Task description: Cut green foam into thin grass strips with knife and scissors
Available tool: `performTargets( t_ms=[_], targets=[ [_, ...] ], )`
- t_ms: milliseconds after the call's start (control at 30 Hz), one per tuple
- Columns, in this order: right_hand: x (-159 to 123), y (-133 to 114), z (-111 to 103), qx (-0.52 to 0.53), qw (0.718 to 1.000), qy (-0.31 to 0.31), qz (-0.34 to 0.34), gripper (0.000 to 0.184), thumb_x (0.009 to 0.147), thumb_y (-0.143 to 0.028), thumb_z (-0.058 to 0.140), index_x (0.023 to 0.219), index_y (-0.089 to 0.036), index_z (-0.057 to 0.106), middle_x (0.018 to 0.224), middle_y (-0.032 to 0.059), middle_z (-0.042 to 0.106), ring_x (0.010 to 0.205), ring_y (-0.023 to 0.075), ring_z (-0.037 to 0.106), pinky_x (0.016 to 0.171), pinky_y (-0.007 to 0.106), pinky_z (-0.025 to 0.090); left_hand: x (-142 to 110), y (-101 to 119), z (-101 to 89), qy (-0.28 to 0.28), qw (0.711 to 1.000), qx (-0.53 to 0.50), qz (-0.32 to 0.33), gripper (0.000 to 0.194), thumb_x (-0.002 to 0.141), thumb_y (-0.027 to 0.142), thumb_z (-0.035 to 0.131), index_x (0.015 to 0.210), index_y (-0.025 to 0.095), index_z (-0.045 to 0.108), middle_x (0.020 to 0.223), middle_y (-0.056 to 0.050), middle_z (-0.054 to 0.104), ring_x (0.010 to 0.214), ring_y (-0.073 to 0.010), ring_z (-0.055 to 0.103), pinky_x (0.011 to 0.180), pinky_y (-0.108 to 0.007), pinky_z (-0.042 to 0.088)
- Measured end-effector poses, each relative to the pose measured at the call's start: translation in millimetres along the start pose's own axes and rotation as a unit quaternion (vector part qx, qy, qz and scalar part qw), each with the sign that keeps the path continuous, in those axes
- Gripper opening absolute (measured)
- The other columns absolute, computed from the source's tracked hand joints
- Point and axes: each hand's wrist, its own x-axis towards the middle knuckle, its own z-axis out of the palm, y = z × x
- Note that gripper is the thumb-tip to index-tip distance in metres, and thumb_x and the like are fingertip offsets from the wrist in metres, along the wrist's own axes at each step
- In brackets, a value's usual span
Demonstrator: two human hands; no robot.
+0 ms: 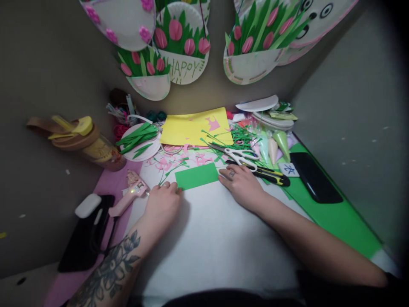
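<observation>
Head view shows us two bare hands resting on a white worktop (211, 238), one at each end of a single green paper rectangle (197, 175). The left hand (164, 204) lies palm down at the strip's near-left corner, fingers (177, 190) curled loosely and touching the paper's edge; it grips nothing. The right hand (242, 184) lies flat at the strip's right end, fingers (224, 174) spread narrowly and pressing the edge, also holding nothing. The green rectangle lies flat between them, just in front of the pink and green scraps (179, 162).

Beyond it we count one yellow sheet (194, 128), one pair of white-handled scissors (238, 154) and one yellow-and-black utility knife (271, 175) just beside the right hand. One pink glue gun (131, 196) lies near the left hand. One paper plate (142, 143) carries a heap of green paper leaves, too tangled for us to count. To the right stand what seem to be three small cones (273, 147), though the blur makes this unsure, and one stack of plates (273, 120). One bottle with a yellow lid (87, 143) lies at the left. On the wall we see at least four hanging plate baskets (182, 42) with pink tulips.
</observation>
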Motion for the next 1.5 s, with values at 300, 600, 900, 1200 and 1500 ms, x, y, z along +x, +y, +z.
performTargets(
  t_ms=[300, 600, 900, 1200, 1500],
  targets=[
    [1.8, 1.3, 9.1, 0.070, 0.988, 0.135, 0.014, 0.021, 0.089, -0.013, 0.052, 0.103, -0.016, 0.067, 0.101, 0.0065, 0.069, 0.094, 0.0212, 0.051, 0.080, 0.034, 0.035, 6.0, -4.6, 15.0, 0.097, 0.991, -0.082, -0.050, 0.029, 0.086, 0.012, 0.043, 0.099, 0.019, 0.068, 0.097, -0.007, 0.062, 0.079, -0.0203, 0.059, 0.066, -0.032, 0.043],
    [20.9, -16.9, 7.1, 0.008, 0.989, 0.057, -0.134, 0.017, 0.093, -0.015, 0.047, 0.087, -0.015, 0.064, 0.084, 0.0079, 0.065, 0.081, 0.0200, 0.050, 0.068, 0.033, 0.031, 23.5, 15.7, 37.9, 0.163, 0.980, -0.104, 0.051, 0.026, 0.089, 0.016, 0.049, 0.110, 0.020, 0.063, 0.097, -0.005, 0.064, 0.090, -0.0207, 0.055, 0.076, -0.031, 0.046],
    [22.1, -16.4, 4.7, 0.026, 0.994, -0.005, -0.110, 0.014, 0.091, -0.010, 0.048, 0.089, -0.013, 0.061, 0.088, 0.0092, 0.063, 0.081, 0.0194, 0.050, 0.067, 0.030, 0.035, 33.0, 18.1, 26.1, 0.118, 0.991, -0.053, 0.040, 0.016, 0.090, 0.017, 0.048, 0.095, 0.016, 0.063, 0.090, -0.008, 0.062, 0.088, -0.0212, 0.057, 0.075, -0.032, 0.046],
    [29.8, -17.5, 15.0, 0.099, 0.994, 0.038, -0.028, 0.017, 0.092, -0.019, 0.047, 0.086, -0.014, 0.063, 0.087, 0.0094, 0.061, 0.086, 0.0212, 0.049, 0.073, 0.032, 0.037, 42.4, 15.9, 27.4, 0.132, 0.989, -0.060, 0.028, 0.022, 0.094, 0.019, 0.040, 0.093, 0.014, 0.062, 0.090, -0.009, 0.062, 0.089, -0.0219, 0.057, 0.082, -0.034, 0.044],
    [32.4, -14.5, 11.2, 0.153, 0.988, 0.003, 0.026, 0.020, 0.091, -0.019, 0.045, 0.082, -0.015, 0.062, 0.083, 0.0075, 0.062, 0.083, 0.0199, 0.052, 0.074, 0.030, 0.036, 46.3, 5.2, 31.6, 0.144, 0.976, -0.166, 0.001, 0.025, 0.092, 0.023, 0.041, 0.083, 0.016, 0.063, 0.083, -0.006, 0.063, 0.083, -0.0189, 0.058, 0.078, -0.030, 0.044]
  ],
)
